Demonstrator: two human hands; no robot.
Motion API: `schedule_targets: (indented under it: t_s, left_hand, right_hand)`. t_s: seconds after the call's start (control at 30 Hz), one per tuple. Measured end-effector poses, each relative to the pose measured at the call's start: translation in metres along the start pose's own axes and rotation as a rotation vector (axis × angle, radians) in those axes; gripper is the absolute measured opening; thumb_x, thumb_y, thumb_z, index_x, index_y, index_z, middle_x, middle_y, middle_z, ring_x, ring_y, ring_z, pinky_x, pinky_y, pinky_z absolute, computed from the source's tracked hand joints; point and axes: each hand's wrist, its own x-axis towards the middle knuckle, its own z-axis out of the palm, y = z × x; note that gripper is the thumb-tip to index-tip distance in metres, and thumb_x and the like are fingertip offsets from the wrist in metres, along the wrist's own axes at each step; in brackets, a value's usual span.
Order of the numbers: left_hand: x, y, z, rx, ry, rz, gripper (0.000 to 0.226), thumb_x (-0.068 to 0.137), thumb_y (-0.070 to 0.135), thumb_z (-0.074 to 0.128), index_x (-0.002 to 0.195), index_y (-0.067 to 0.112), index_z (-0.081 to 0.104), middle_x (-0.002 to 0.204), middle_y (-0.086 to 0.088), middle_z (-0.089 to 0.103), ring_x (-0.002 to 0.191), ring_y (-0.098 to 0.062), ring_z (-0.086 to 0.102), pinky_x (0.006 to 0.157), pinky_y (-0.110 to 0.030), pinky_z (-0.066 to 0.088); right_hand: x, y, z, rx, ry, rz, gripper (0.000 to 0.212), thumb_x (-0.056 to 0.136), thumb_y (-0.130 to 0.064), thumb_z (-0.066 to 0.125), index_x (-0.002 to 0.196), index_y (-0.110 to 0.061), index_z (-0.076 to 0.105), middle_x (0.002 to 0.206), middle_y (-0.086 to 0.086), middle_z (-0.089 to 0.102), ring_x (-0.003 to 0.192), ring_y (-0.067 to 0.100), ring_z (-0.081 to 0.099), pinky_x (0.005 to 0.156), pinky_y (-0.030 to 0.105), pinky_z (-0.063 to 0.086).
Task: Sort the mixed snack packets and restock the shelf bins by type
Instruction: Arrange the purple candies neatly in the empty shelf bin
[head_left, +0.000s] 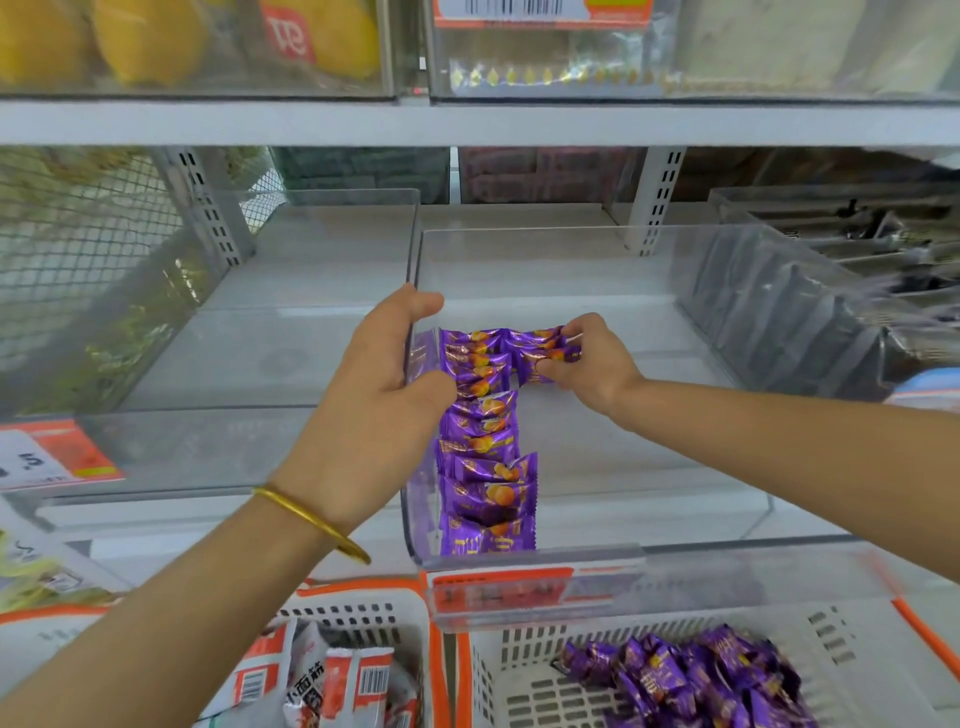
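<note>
While the clear shelf bin (587, 322) is only partly filled, the step in hand looks like stocking it with purple snack packets (485, 441), laid in 1 overlapping row along the bin's left wall from the near lip toward the far end. The left hand (387, 384) wraps over that left wall, fingers curled on the far side and thumb pressed against the row — it seems to steady the packets so they stay upright and tight. The right hand (582, 361) is pinched shut on a short bunch of the same purple packets (540, 348), held at the far end of the row, just beside the left hand and touching the last packets there.

Below the shelf, at the near right, a white basket (857, 654) with orange trim holds a loose heap of more purple packets (691, 675); at the near left a second basket (363, 613) holds red-and-white packets (332, 680) of another type. The bin to the left of the one being filled (311, 291) looks bare.

By my reading, sorting is largely done and restocking has a good way to go. The next move calls for seating the held bunch against the row — a second row, perhaps — letting go without toppling it, then reaching down to the right basket for more.
</note>
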Motion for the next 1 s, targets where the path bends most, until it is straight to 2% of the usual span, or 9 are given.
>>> schedule_targets:
  t_s: [0.07, 0.17, 0.33, 0.5, 0.6, 0.77, 0.9, 0.97, 1.0]
  left_hand:
    - [0.000, 0.000, 0.000, -0.003, 0.005, -0.009, 0.053, 0.084, -0.001, 0.057, 0.130, 0.022, 0.044, 0.146, 0.009, 0.034, 0.129, 0.006, 0.027, 0.110, -0.015, 0.020]
    - [-0.001, 0.002, 0.001, -0.023, 0.004, -0.015, 0.057, 0.070, 0.017, 0.054, 0.126, 0.026, 0.044, 0.144, 0.009, 0.037, 0.130, 0.006, 0.029, 0.112, -0.018, 0.022]
    - [0.000, 0.000, 0.000, 0.029, 0.020, 0.000, 0.054, 0.086, -0.007, 0.053, 0.132, 0.019, 0.044, 0.144, 0.006, 0.036, 0.128, 0.004, 0.029, 0.104, -0.008, 0.021]
    - [0.001, -0.001, 0.001, 0.016, 0.018, 0.014, 0.052, 0.085, 0.000, 0.056, 0.132, 0.019, 0.044, 0.145, 0.007, 0.035, 0.130, 0.003, 0.028, 0.106, -0.011, 0.020]
    - [0.001, -0.002, 0.001, 0.016, 0.029, 0.012, 0.054, 0.086, -0.007, 0.052, 0.133, 0.019, 0.044, 0.144, 0.007, 0.035, 0.133, 0.000, 0.028, 0.108, -0.015, 0.021]
    - [0.001, -0.001, 0.002, 0.005, 0.059, 0.015, 0.051, 0.085, 0.003, 0.059, 0.131, 0.020, 0.045, 0.137, 0.009, 0.040, 0.127, 0.002, 0.035, 0.105, -0.014, 0.026]
    - [-0.005, 0.007, 0.000, -0.027, 0.112, 0.035, 0.034, 0.091, 0.015, 0.057, 0.121, 0.029, 0.050, 0.126, 0.014, 0.047, 0.108, 0.014, 0.045, 0.086, 0.002, 0.033]
    - [-0.016, 0.013, -0.008, -0.027, 0.173, 0.149, 0.027, 0.086, 0.029, 0.058, 0.112, 0.035, 0.052, 0.119, 0.015, 0.053, 0.108, 0.004, 0.049, 0.089, -0.008, 0.039]
    - [-0.025, 0.016, -0.014, 0.005, 0.213, 0.228, 0.028, 0.082, 0.031, 0.054, 0.110, 0.035, 0.052, 0.112, 0.015, 0.054, 0.101, 0.000, 0.051, 0.086, -0.015, 0.041]
  right_hand:
    - [0.000, -0.003, 0.002, 0.009, 0.001, 0.029, 0.051, 0.082, -0.012, 0.073, 0.120, -0.003, 0.041, 0.112, 0.013, 0.056, 0.091, 0.021, 0.052, 0.077, 0.031, 0.044]
    - [0.000, -0.006, 0.001, 0.029, -0.014, 0.071, 0.061, 0.076, -0.014, 0.078, 0.121, -0.004, 0.038, 0.115, 0.013, 0.053, 0.099, 0.025, 0.054, 0.085, 0.038, 0.049]
    - [0.000, -0.008, -0.001, 0.036, -0.008, 0.108, 0.060, 0.071, -0.014, 0.083, 0.108, -0.010, 0.036, 0.117, 0.014, 0.051, 0.107, 0.029, 0.055, 0.090, 0.044, 0.050]
    - [0.001, -0.017, 0.008, 0.003, 0.028, 0.149, 0.066, 0.067, -0.018, 0.085, 0.114, -0.006, 0.039, 0.119, 0.014, 0.048, 0.104, 0.028, 0.055, 0.088, 0.044, 0.052]
    - [0.004, -0.020, 0.009, -0.019, 0.002, 0.186, 0.074, 0.065, -0.020, 0.087, 0.117, -0.005, 0.037, 0.121, 0.016, 0.047, 0.105, 0.029, 0.055, 0.087, 0.044, 0.053]
    - [0.005, -0.023, -0.005, -0.037, -0.064, 0.228, 0.079, 0.064, -0.019, 0.087, 0.121, -0.006, 0.035, 0.124, 0.016, 0.043, 0.108, 0.031, 0.054, 0.090, 0.044, 0.052]
    - [-0.014, -0.039, -0.033, -0.037, -0.100, 0.202, 0.060, 0.071, -0.015, 0.082, 0.109, -0.010, 0.035, 0.129, 0.015, 0.040, 0.097, 0.028, 0.056, 0.074, 0.028, 0.053]
    - [-0.045, -0.059, -0.060, -0.024, -0.024, 0.045, 0.043, 0.077, -0.014, 0.077, 0.101, -0.014, 0.041, 0.125, 0.014, 0.046, 0.079, 0.025, 0.057, 0.057, 0.014, 0.046]
    - [-0.070, -0.069, -0.077, 0.024, 0.014, -0.052, 0.034, 0.079, -0.013, 0.075, 0.095, -0.016, 0.045, 0.119, 0.011, 0.052, 0.074, 0.024, 0.059, 0.056, 0.015, 0.047]
